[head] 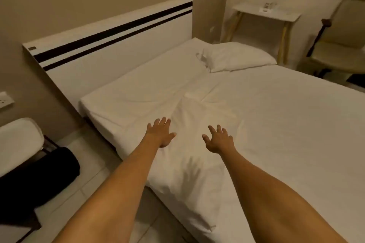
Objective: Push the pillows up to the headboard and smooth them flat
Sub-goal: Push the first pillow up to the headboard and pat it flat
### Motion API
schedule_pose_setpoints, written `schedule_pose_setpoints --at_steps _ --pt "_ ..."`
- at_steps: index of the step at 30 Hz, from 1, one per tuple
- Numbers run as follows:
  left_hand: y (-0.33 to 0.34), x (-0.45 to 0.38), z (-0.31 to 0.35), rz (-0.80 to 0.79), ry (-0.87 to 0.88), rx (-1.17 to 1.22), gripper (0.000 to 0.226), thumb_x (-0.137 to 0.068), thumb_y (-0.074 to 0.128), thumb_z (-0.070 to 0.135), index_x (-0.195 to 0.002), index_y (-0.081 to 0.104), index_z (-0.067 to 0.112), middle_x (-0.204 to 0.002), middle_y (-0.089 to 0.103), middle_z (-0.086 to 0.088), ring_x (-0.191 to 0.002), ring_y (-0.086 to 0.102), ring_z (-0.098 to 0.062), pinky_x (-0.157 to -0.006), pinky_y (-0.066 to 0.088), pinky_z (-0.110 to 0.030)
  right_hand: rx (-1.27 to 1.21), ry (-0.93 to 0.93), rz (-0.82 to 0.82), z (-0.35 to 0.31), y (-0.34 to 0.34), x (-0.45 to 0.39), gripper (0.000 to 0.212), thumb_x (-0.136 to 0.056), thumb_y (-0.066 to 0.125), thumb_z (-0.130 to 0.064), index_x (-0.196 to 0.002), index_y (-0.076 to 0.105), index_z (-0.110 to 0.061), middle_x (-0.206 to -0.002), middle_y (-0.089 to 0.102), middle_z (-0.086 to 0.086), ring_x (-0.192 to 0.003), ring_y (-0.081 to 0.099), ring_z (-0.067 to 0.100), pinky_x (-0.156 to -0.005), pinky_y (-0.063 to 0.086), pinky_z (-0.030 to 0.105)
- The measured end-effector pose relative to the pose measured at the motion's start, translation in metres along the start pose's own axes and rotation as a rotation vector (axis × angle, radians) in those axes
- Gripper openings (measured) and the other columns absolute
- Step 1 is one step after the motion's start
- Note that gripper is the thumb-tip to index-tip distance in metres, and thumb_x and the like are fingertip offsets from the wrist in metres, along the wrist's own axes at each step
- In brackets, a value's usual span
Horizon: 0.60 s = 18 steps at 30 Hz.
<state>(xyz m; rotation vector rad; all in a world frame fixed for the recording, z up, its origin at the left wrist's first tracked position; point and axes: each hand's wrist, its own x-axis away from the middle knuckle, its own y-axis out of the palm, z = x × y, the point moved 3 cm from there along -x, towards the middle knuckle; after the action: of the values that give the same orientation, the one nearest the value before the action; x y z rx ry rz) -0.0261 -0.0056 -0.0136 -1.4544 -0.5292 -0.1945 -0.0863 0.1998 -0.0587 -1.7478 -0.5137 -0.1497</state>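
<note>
A white pillow (189, 165) lies on the near side of the bed, well below the headboard (110, 51), its lower corner hanging over the mattress edge. My left hand (161, 133) rests flat on the pillow's left part, fingers spread. Over its right part my right hand (218, 140) is spread open; I cannot tell whether it touches. A second white pillow (237, 56) lies at the far right corner of the bed, a little away from the white headboard with two dark stripes. Neither hand grips anything.
The white sheet (286, 124) is wrinkled between the pillows. A small white table (266, 13) and a chair (335, 51) stand beyond the bed at right. At left a black bag (39, 179) sits on the tiled floor under a white cushioned seat (17, 142).
</note>
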Motion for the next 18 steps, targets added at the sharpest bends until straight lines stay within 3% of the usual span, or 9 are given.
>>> schedule_pose_setpoints --at_steps 12,18 --pt "-0.008 -0.129 -0.009 -0.109 0.184 -0.086 0.068 -0.102 0.023 0.048 -0.156 -0.002 0.014 -0.164 -0.006 -0.004 -0.151 -0.002 -0.026 -0.121 0.008 -0.048 -0.065 0.231 -0.046 0.008 0.023 -0.079 0.063 -0.1 0.025 -0.052 -0.155 0.014 -0.024 -0.163 0.007 0.008 -0.15 0.009 0.03 -0.117 0.019 0.049" --pt "0.03 -0.184 -0.018 -0.197 0.281 -0.088 0.067 -0.103 0.024 0.046 -0.156 -0.001 0.014 -0.164 -0.006 -0.005 -0.151 -0.001 -0.027 -0.121 0.009 -0.047 -0.13 0.34 -0.065 0.004 0.062 -0.106 0.062 -0.1 0.025 -0.052 -0.155 0.014 -0.025 -0.163 0.008 0.008 -0.15 0.009 0.029 -0.116 0.019 0.049"
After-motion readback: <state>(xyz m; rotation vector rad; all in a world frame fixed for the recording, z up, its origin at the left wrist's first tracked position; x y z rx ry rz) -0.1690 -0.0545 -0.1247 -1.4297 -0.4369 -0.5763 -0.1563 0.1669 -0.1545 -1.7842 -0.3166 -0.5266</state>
